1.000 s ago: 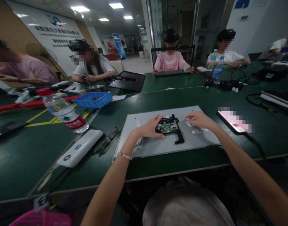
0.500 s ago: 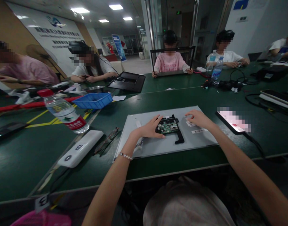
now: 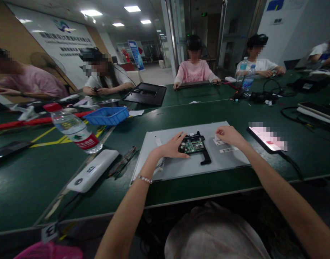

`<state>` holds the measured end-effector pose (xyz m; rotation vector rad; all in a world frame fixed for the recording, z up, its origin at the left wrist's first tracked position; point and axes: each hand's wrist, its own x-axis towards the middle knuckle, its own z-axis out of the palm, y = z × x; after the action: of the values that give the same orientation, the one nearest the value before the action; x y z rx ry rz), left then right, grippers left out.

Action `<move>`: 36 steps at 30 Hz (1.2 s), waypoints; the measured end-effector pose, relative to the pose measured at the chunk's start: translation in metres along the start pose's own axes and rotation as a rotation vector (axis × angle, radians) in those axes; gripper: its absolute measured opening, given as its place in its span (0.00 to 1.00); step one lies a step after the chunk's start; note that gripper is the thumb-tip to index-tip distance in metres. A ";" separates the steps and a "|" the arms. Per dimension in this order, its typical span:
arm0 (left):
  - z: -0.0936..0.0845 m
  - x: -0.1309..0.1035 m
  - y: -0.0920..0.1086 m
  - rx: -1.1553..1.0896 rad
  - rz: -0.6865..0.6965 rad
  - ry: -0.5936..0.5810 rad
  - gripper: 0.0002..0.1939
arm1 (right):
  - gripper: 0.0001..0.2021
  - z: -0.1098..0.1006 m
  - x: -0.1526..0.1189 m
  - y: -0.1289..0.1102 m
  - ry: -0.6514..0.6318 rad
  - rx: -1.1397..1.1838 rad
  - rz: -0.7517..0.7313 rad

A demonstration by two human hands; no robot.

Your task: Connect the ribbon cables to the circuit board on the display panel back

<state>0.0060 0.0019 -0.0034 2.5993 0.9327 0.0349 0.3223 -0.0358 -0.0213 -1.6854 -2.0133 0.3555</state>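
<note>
A flat grey panel [image 3: 178,169] lies on the green table before me. On it sits a green circuit board [image 3: 192,144] in a black bracket [image 3: 206,156]. My left hand [image 3: 172,147] rests at the board's left side, thumb and fingers spread apart around that edge. Over the panel's right part, my right hand [image 3: 229,136] has its fingertips pinched together just above a white label [image 3: 219,141]. Whatever is between those fingertips is too small to make out. A barcode strip [image 3: 228,150] lies below that hand.
Left of the panel are glasses [image 3: 123,162], a white power bank [image 3: 93,171], a water bottle [image 3: 74,129] and a blue tray [image 3: 108,116]. A lit phone [image 3: 267,138] with a cable lies to the right. Several people sit around the table.
My right hand has closed from parted fingers to a pinch and shifted slightly right. My left hand stays put. Across the table, a person's upright black frame has been lowered flat.
</note>
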 end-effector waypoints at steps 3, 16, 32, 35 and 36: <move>0.000 0.000 0.001 0.003 -0.001 -0.005 0.58 | 0.05 0.000 -0.001 0.000 0.022 0.054 0.015; -0.001 0.003 0.003 0.034 -0.012 -0.013 0.59 | 0.06 0.002 -0.008 -0.021 -0.155 0.632 0.193; -0.003 0.001 0.020 0.194 0.064 0.156 0.51 | 0.04 0.013 -0.010 -0.037 -0.282 0.616 0.221; -0.004 0.004 0.045 0.206 0.186 0.258 0.36 | 0.06 0.017 -0.009 -0.035 -0.259 0.611 0.199; -0.003 0.006 0.053 0.210 0.218 0.287 0.31 | 0.06 0.018 -0.009 -0.034 -0.251 0.606 0.191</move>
<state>0.0426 -0.0308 0.0178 2.9357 0.7737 0.3970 0.2850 -0.0494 -0.0210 -1.4846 -1.6583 1.1629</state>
